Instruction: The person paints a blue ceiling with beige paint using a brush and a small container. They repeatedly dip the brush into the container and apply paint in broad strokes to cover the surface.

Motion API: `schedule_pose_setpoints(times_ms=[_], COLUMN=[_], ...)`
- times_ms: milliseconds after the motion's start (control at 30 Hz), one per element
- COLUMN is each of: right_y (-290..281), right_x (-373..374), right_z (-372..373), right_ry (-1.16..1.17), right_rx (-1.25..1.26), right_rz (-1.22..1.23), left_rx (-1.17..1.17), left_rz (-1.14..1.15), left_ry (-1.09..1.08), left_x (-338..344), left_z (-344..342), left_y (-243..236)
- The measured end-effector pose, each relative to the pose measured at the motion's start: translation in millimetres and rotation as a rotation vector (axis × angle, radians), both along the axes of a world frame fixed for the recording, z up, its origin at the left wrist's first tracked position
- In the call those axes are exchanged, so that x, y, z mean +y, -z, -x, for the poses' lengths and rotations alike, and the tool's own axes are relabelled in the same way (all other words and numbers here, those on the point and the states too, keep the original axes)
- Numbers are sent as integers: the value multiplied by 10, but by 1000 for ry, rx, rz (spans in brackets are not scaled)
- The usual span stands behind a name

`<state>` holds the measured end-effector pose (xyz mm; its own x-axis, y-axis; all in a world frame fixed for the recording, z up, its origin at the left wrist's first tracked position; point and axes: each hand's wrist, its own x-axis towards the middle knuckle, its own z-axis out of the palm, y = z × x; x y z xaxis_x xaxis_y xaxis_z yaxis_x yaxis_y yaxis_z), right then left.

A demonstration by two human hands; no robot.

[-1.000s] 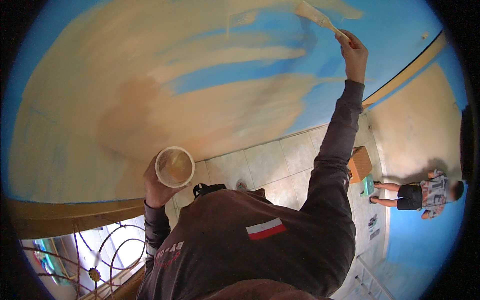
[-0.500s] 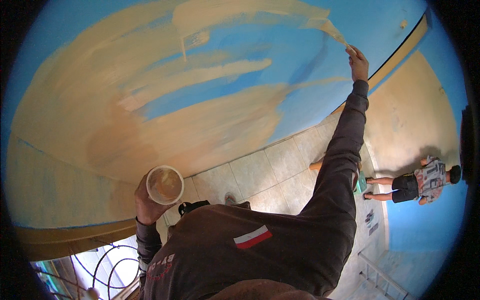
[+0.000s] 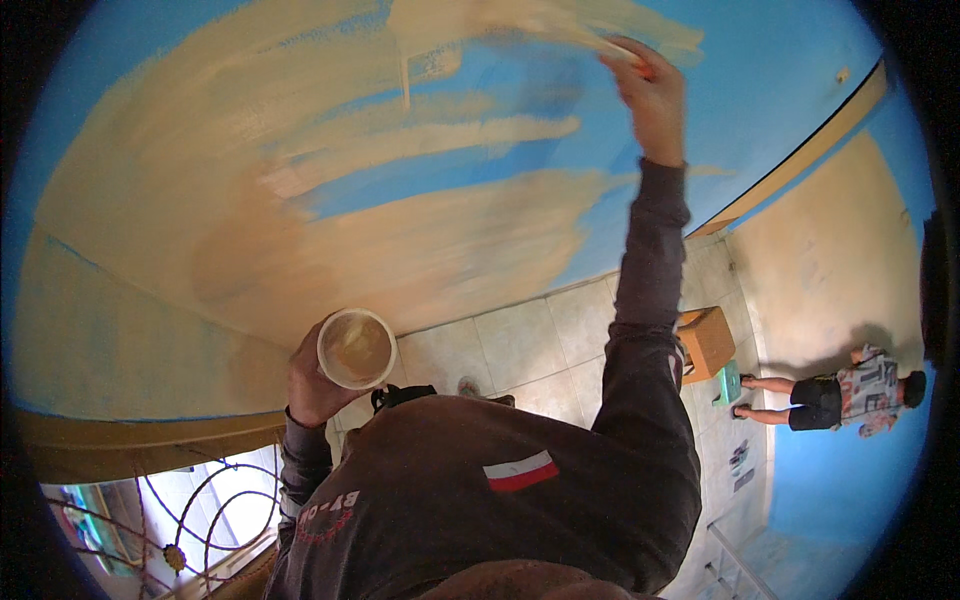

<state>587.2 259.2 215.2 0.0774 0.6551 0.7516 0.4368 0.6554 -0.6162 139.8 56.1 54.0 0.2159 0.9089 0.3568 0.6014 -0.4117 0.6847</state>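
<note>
My right hand (image 3: pixel 652 108) is raised against the upper wall, its fingers closed around the handle of a paintbrush (image 3: pixel 622 52). Motion smears the bristles, which lie along a beige streak near the top of the blue wall (image 3: pixel 770 95). Held low on the left, a round white tub (image 3: pixel 357 385) has beige paint (image 3: pixel 358 345) inside. My left hand (image 3: pixel 312 385) wraps round the tub's side. Wide beige strokes (image 3: pixel 460 215) cover much of the wall, with bands of blue showing between them.
On the right, another person (image 3: pixel 865 390) stands on a green stool (image 3: pixel 728 382) at a part-beige wall. A brown box-like piece (image 3: pixel 706 343) stands beside it on the tiled floor (image 3: pixel 520 335). A window grille (image 3: pixel 215 510) is at lower left, a ladder-like frame (image 3: pixel 735 560) at lower right.
My right hand has swept the brush leftward and slightly up along the wall. The tub in my left hand sits a little farther right and higher in view.
</note>
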Motion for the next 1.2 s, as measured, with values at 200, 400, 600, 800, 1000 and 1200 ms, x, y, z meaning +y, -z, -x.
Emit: schedule_pose_setpoints(times_ms=[200,400,600,800,1000,1200], right_y=[-70,-222,-306,-117,154,488], right_x=[245,114,-167,-166,-386,-370], right_z=[1109,459,-907,-2142,-2363,-1289], right_ry=[1,182,443,524,885,1184], right_rx=[-131,-233,-87,82,-27,-156], right_rz=[-291,-172,71,197,1,-204], left_rx=[-34,-163,-171,-150,-134,-47], left_rz=[59,40,60,92,49,103], left_ry=[-12,-41,-41,-7,17,0], left_x=[4,-55,-37,15,18,-5], left_z=[85,238,272,206,164,59], left_y=[-34,116,99,99,207,34])
